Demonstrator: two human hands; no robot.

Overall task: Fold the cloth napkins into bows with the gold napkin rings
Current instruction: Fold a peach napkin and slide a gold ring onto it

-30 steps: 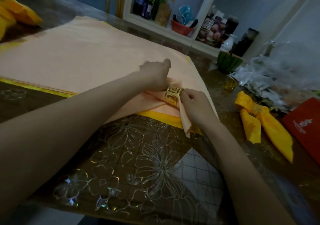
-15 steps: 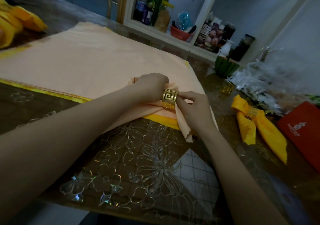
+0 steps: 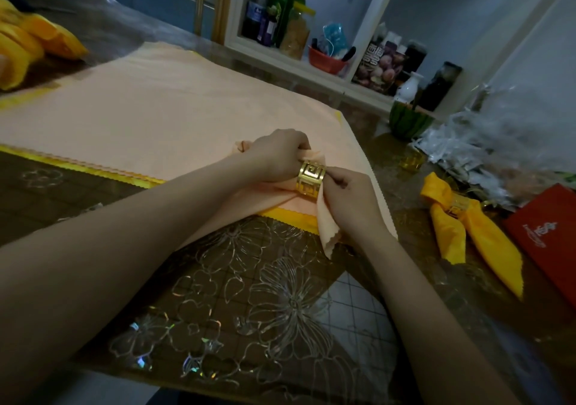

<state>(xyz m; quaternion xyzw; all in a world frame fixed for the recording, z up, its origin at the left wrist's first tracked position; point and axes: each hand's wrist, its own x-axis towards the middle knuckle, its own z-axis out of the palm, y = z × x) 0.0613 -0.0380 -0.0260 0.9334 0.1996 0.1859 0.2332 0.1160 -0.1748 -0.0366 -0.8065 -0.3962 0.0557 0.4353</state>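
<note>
Gold metal, cut through with a square key pattern, shows between the two hands: the gold napkin ring (image 3: 310, 178) sits around a gathered peach napkin (image 3: 325, 230), whose loose tail with a pinked edge hangs down just below the right hand. The left hand (image 3: 277, 153) reaches in with its forearm stretched across the table, fingers curled shut around the bunched cloth on the far side of the ring, knuckles up. The right hand (image 3: 346, 199) touches the near edge of the ring, thumb and forefinger pinched on the ring and the cloth coming out of it, the other fingers folded under. Beneath and beyond the left hand lies a broad flat peach cloth (image 3: 162, 114), soft and matte, with a yellow zigzag border along its near edge. To the right of the right hand, well apart, a finished yellow napkin bow (image 3: 467, 227) lies with its own ring at the waist, and a red box (image 3: 548, 230) rests just beyond it. Far to the left of the left hand, more folded yellow napkins (image 3: 28, 43) are piled. The table (image 3: 237, 295) carries a glossy clear cover embossed with flower outlines. Past the hands, a white shelf (image 3: 311, 68) holds green bottles (image 3: 286, 2), a red bowl and jars; crumpled clear plastic wrapping (image 3: 486, 142) lies at the right.
</note>
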